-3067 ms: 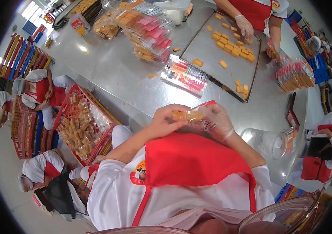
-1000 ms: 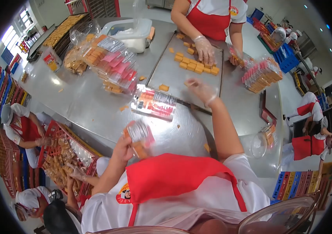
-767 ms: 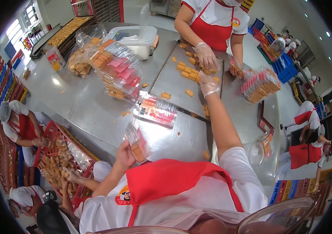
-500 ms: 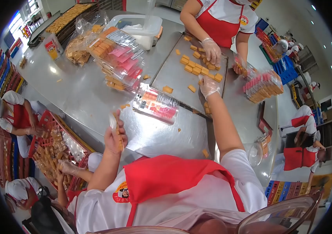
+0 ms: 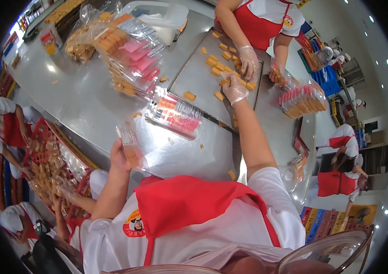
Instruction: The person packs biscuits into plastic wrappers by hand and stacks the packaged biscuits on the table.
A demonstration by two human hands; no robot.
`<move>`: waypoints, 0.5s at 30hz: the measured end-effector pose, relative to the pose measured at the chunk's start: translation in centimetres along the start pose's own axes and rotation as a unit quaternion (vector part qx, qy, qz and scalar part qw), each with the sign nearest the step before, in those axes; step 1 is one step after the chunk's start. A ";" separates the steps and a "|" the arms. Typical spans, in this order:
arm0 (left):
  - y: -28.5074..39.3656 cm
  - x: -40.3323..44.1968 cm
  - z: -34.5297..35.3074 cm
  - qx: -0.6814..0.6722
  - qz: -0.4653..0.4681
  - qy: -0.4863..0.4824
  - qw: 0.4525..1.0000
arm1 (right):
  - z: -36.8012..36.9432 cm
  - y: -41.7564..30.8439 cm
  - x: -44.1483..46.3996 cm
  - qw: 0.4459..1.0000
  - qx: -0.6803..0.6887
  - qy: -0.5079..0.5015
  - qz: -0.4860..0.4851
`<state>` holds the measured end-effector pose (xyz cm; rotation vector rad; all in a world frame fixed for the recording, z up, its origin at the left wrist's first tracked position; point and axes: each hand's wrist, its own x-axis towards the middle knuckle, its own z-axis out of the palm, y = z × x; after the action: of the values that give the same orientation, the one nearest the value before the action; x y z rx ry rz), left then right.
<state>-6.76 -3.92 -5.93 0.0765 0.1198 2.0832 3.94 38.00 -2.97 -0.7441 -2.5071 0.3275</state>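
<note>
My left hand (image 5: pixel 120 157), bare, grips a clear plastic pouch (image 5: pixel 131 144) with orange-brown biscuits in its lower part and a printed label. On the metal tray (image 5: pixel 189 75), my right hand (image 5: pixel 235 88) wears a clear glove, and its fingers are closed on biscuits (image 5: pixel 226 81) at the near end of a row. The fingertips are partly hidden. Across the table, a co-worker's gloved hand (image 5: pixel 249 61) touches the same row, and their other hand (image 5: pixel 276 75) holds a pouch. Loose biscuits (image 5: pixel 189 96) lie about the tray.
Filled packs (image 5: pixel 127 50) are stacked at left, beside a bag of biscuits (image 5: pixel 80 45) and a white tub (image 5: pixel 166 23). Flat printed pouches (image 5: pixel 175 116) lie before the tray. More filled packs (image 5: pixel 302 99) stand at right. Co-workers stand around a red crate (image 5: pixel 64 155).
My left hand has turned the pouch so its flat side faces me. My right hand has moved left along the row and closed on biscuits. The whole view has shifted slightly.
</note>
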 end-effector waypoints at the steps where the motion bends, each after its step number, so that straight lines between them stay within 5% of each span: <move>1: -0.1 0.2 0.2 0.000 0.008 0.003 1.000 | -0.5 -0.3 -0.4 0.999 -0.013 -0.032 0.022; 8: 0.1 0.3 -0.6 -0.049 0.007 -0.042 0.998 | -3.9 -4.0 -3.1 0.977 0.018 -0.111 0.181; 15: 0.2 0.2 -0.5 -0.037 -0.007 -0.028 0.999 | -2.4 -3.7 -5.2 0.993 0.003 -0.076 0.088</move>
<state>-7.09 -3.87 -6.37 0.0889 0.0083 2.0676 7.30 32.22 -1.70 -0.9749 -2.5847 0.4705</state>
